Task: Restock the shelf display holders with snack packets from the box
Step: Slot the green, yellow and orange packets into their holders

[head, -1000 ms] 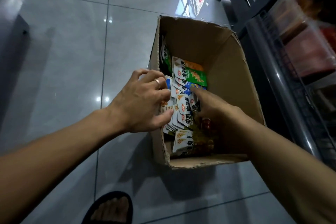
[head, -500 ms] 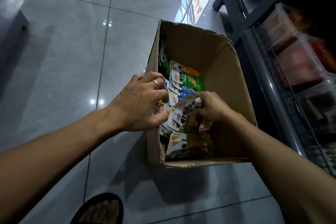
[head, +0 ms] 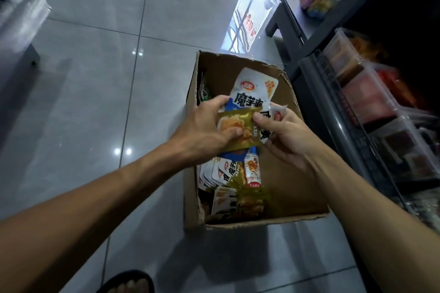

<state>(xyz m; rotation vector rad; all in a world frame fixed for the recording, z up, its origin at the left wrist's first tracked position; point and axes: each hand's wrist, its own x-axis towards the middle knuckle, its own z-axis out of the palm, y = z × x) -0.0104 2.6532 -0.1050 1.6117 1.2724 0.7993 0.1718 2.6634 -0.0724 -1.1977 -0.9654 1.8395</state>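
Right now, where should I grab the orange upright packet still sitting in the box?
Pinch the top sealed edge of the orange packet, coming straight down from above. It stands upright against the white packets, and only its top edge is free inside the cardboard box.

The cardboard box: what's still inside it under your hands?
Inside the cardboard box, white snack packets stand in a stack with gold packets nearer; a green one leans at the far left. Both hands and their lifted packets cover the middle.
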